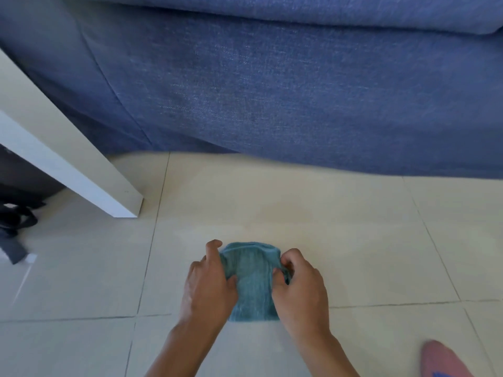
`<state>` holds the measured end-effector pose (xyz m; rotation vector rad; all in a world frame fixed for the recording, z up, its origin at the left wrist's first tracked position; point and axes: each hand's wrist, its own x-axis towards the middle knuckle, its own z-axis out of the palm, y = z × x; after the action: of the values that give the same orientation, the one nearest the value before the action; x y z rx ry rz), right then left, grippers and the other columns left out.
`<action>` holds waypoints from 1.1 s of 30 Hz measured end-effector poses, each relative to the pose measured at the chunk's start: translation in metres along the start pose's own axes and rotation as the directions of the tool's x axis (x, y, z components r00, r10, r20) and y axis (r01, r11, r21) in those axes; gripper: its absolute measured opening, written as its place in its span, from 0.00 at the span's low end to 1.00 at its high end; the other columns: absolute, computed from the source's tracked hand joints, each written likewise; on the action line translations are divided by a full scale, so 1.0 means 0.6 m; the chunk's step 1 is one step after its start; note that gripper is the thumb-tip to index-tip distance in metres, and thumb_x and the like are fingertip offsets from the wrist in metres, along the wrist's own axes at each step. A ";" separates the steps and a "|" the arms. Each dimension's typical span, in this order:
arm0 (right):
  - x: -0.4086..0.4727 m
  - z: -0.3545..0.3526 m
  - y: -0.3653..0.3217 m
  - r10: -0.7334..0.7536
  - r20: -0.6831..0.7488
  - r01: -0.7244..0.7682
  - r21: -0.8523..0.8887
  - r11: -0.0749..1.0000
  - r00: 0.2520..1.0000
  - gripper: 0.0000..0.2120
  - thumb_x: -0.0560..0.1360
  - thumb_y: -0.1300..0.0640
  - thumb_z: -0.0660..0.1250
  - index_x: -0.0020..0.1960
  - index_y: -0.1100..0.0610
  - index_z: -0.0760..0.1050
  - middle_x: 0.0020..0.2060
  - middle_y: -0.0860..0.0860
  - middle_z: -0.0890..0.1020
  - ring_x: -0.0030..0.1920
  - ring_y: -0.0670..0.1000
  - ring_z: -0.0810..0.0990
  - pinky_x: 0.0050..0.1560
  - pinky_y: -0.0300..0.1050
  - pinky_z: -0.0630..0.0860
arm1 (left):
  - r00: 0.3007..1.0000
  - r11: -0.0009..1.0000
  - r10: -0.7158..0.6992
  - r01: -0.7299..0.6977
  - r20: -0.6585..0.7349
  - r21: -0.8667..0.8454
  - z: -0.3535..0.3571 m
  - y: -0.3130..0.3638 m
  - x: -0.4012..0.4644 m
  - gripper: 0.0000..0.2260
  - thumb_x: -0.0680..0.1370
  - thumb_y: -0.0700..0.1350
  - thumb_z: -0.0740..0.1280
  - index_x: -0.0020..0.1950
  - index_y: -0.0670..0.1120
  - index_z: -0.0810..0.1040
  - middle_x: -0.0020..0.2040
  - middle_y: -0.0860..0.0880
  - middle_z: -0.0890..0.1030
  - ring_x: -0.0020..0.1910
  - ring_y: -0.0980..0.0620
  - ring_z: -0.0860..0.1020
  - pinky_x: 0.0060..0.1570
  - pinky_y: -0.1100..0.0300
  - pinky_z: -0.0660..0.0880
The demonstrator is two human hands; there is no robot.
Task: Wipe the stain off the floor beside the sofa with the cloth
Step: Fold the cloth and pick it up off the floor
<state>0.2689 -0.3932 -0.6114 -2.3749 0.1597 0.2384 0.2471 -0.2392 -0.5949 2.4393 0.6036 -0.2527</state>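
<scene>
A teal cloth, folded small, lies on the pale tiled floor in front of the blue sofa. My left hand grips its left edge and my right hand pinches its right edge, fingers curled into the fabric. Both hands press the cloth against the floor. A faint smeared patch shows on the tile just beyond the cloth; no distinct stain is visible.
A white table leg slants down to the floor at the left. Dark straps of a bag lie at the far left. A pink slipper shows at the bottom right corner.
</scene>
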 end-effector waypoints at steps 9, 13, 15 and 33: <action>0.015 -0.024 0.008 -0.047 0.443 -0.112 0.327 0.938 0.895 0.20 0.75 0.62 0.74 0.56 0.37 0.81 0.54 0.41 0.84 0.51 0.37 0.83 0.52 0.38 0.81 | 0.962 0.775 -0.014 0.184 0.274 -0.605 -0.035 -0.036 -0.007 0.28 0.76 0.43 0.73 0.65 0.68 0.64 0.50 0.49 0.83 0.44 0.49 0.85 0.39 0.53 0.83; 0.023 -0.025 0.013 -0.006 0.438 -0.148 0.316 0.937 0.899 0.11 0.77 0.60 0.73 0.49 0.44 0.86 0.52 0.43 0.85 0.48 0.39 0.84 0.47 0.36 0.81 | 0.957 0.790 0.064 0.126 0.285 -0.601 -0.049 -0.055 -0.005 0.15 0.78 0.42 0.71 0.58 0.60 0.79 0.50 0.48 0.85 0.47 0.47 0.84 0.47 0.44 0.82; 0.025 -0.029 0.009 -0.010 0.452 -0.187 0.389 0.902 0.892 0.09 0.76 0.61 0.73 0.50 0.47 0.86 0.51 0.45 0.86 0.48 0.41 0.85 0.46 0.37 0.81 | 0.964 0.771 0.060 0.120 0.259 -0.626 -0.048 -0.055 -0.008 0.09 0.78 0.40 0.71 0.53 0.54 0.84 0.51 0.50 0.84 0.47 0.48 0.84 0.46 0.45 0.83; 0.106 -0.089 -0.124 -0.063 0.576 -0.124 0.279 0.952 0.815 0.16 0.75 0.68 0.72 0.51 0.48 0.85 0.51 0.53 0.86 0.49 0.54 0.87 0.55 0.55 0.83 | 0.989 0.783 -0.012 0.100 0.146 -0.614 -0.133 -0.008 0.004 0.24 0.70 0.40 0.79 0.63 0.55 0.79 0.61 0.59 0.75 0.58 0.54 0.78 0.52 0.54 0.82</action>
<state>0.3511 -0.3790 -0.5377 -1.8909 -0.0567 0.8792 0.2500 -0.1865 -0.5344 1.7481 0.5856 -0.1993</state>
